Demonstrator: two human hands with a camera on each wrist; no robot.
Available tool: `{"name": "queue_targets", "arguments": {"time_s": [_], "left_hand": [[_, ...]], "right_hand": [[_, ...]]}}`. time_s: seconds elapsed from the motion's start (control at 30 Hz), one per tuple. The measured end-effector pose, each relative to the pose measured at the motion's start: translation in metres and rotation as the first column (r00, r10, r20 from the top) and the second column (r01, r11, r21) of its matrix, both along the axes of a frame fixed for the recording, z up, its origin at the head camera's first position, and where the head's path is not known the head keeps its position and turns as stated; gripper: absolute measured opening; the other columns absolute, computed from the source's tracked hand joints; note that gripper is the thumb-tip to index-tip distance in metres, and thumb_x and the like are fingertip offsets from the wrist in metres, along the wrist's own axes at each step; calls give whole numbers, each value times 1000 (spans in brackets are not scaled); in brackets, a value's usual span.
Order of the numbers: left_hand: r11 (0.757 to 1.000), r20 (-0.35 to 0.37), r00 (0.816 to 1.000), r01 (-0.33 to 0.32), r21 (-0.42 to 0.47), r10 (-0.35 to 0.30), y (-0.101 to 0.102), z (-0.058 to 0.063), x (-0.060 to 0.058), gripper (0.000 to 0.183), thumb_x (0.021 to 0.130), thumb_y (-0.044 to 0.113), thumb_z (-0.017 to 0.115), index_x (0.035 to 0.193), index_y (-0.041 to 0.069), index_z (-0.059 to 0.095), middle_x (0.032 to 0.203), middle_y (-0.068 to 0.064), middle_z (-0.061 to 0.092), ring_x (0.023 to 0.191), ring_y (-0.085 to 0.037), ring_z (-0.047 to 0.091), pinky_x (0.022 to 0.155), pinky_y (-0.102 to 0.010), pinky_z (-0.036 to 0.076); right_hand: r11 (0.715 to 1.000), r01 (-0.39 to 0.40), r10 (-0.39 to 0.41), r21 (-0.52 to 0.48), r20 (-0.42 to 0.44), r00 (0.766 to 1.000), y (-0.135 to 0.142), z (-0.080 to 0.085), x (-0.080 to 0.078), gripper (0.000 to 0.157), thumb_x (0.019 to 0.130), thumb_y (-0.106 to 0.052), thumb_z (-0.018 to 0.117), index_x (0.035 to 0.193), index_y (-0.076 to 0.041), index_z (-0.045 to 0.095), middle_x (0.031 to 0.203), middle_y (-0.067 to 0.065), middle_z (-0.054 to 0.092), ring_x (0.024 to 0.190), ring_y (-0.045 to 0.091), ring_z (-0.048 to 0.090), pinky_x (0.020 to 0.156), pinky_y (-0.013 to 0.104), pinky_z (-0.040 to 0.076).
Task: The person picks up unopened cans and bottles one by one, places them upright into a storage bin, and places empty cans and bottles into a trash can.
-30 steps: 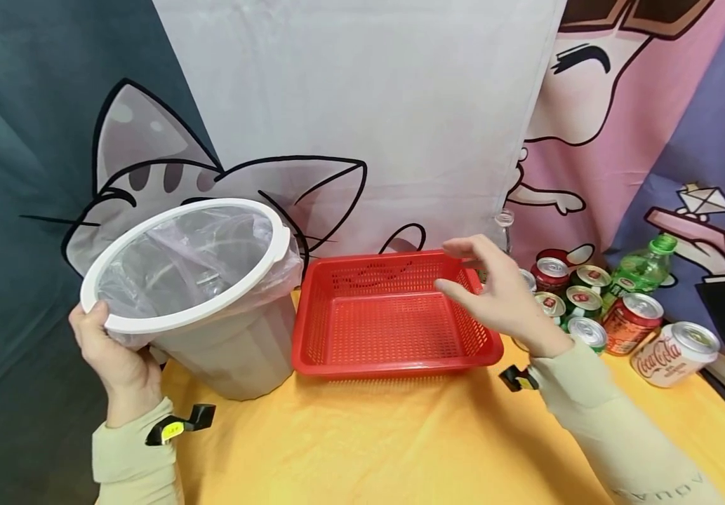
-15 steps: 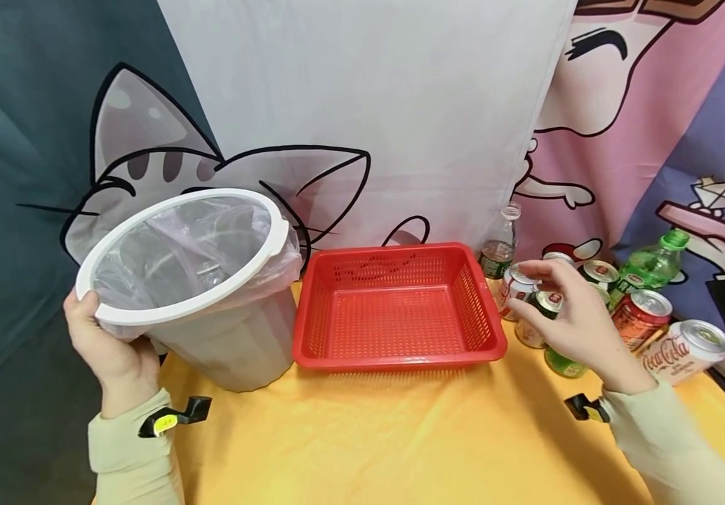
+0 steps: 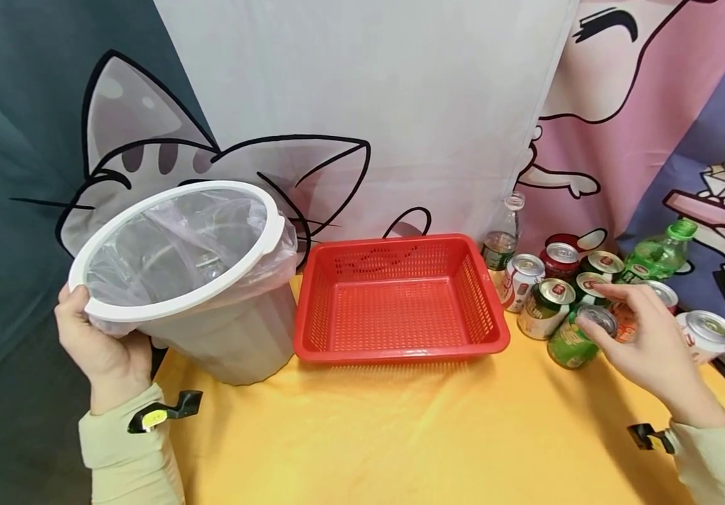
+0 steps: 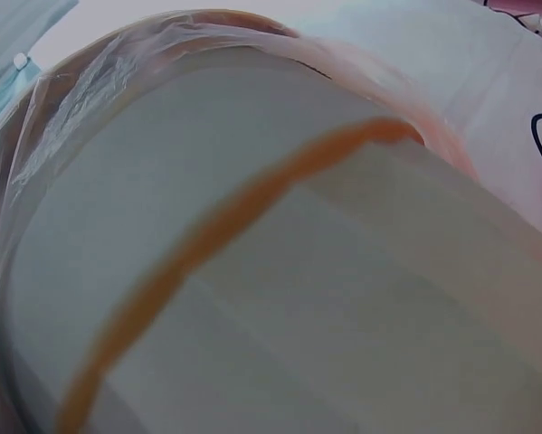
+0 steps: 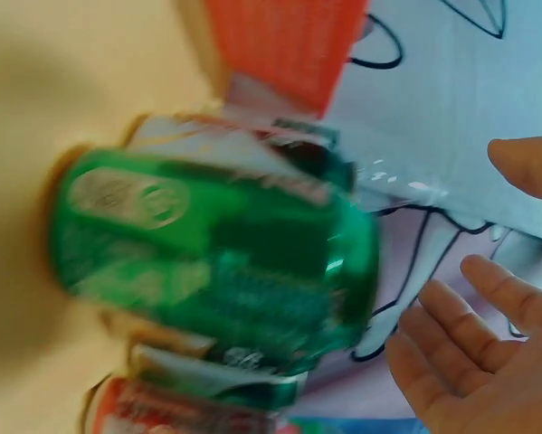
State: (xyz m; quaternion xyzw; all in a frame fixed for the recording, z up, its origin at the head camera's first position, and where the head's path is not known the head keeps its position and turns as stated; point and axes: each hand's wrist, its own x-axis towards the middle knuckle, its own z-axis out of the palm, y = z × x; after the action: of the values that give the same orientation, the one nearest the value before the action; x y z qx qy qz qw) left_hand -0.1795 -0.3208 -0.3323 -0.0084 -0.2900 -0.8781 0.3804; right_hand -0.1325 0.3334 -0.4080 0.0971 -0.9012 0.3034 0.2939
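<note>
My left hand grips the white rim of a grey trash bin, thumb over the edge. The bin leans toward me, lined with a clear plastic bag. A transparent object shows inside it. At the right, my right hand hangs with spread fingers above the drink cans and holds nothing. Nearest to it is a green can, upright on the cloth. In the right wrist view that green can looks blurred, apart from the fingers. Only the bin's outer wall fills the left wrist view.
A red plastic basket stands between the bin and the cans. Behind the cans are a clear bottle and a green bottle. More cans, such as a white one, stand at the right. Yellow cloth covers the table.
My right hand has moved right, from over the basket's right end to above the cans. My left hand keeps its grip on the bin rim. The view has shifted slightly.
</note>
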Motion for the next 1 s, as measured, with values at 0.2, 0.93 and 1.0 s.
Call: {"name": "queue_targets", "arguments": {"time_s": [0.2, 0.93, 1.0], "left_hand": [[999, 13, 999, -37, 5, 37, -1, 1, 2, 26, 84, 5, 53, 109, -2, 60, 115, -17, 63, 98, -26, 60, 79, -32, 49], [973, 6, 987, -157, -169, 161, 6, -6, 6, 35, 95, 19, 52, 105, -12, 65, 80, -11, 63, 76, -20, 58, 67, -27, 45], [967, 2, 984, -175, -187, 179, 9, -10, 9, 37, 98, 21, 48, 101, -13, 65, 72, -7, 58, 70, -18, 53, 65, -26, 42]], "right_hand": [[993, 113, -114, 34, 41, 993, 4, -21, 3, 64, 73, -12, 90, 128, 5, 62, 116, 27, 58, 109, 37, 49, 92, 28, 30], [968, 252, -247, -6, 179, 952, 5, -45, 11, 69, 81, -23, 86, 135, 6, 55, 120, 32, 54, 100, 42, 50, 82, 46, 30], [969, 248, -243, -9, 181, 953, 5, -45, 11, 69, 82, -22, 86, 136, 7, 54, 122, 33, 53, 102, 45, 49, 83, 48, 30]]}}
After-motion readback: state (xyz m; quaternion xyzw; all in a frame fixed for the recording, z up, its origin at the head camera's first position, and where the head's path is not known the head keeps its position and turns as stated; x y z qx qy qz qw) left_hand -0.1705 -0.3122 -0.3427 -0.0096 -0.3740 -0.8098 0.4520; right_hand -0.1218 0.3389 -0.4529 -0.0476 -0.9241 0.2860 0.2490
